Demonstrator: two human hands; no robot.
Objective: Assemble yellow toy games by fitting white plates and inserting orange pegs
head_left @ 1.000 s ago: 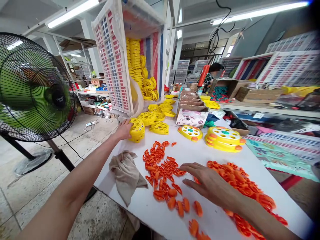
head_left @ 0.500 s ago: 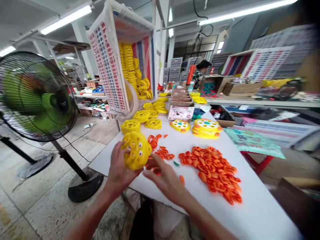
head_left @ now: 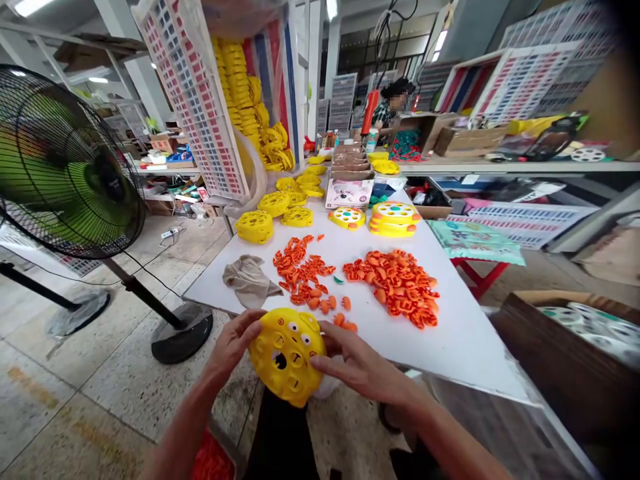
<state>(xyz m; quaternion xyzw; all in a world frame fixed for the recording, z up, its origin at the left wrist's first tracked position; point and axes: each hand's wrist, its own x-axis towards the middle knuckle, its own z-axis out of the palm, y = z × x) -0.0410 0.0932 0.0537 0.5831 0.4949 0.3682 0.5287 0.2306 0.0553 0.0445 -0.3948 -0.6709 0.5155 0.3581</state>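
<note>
A round yellow plastic toy shell point(head_left: 287, 357) with printed eyes and round hollows is held up just off the table's front edge, its face tilted toward me. My left hand point(head_left: 234, 347) is closed on its left rim. On the opposite rim, my right hand point(head_left: 363, 365) grips with the thumb on the face and the fingers partly hidden behind. Beyond my hands lie small orange plastic pieces point(head_left: 300, 270) in a loose spread, and a larger orange heap point(head_left: 400, 287) to the right. A small green piece point(head_left: 339, 280) lies between them.
A grey cloth point(head_left: 250, 280) lies on the white table point(head_left: 450, 340) at left. Farther back are yellow shells point(head_left: 255, 227), assembled yellow-and-white toys point(head_left: 394, 219) and a cardboard box point(head_left: 349, 193). A fan point(head_left: 107, 177) stands left; an open carton point(head_left: 530, 333) of white discs is right.
My left hand has picked up a yellow shell from the table's left side and brought it toward me. My right hand has left the orange pieces and now grips the shell too.
</note>
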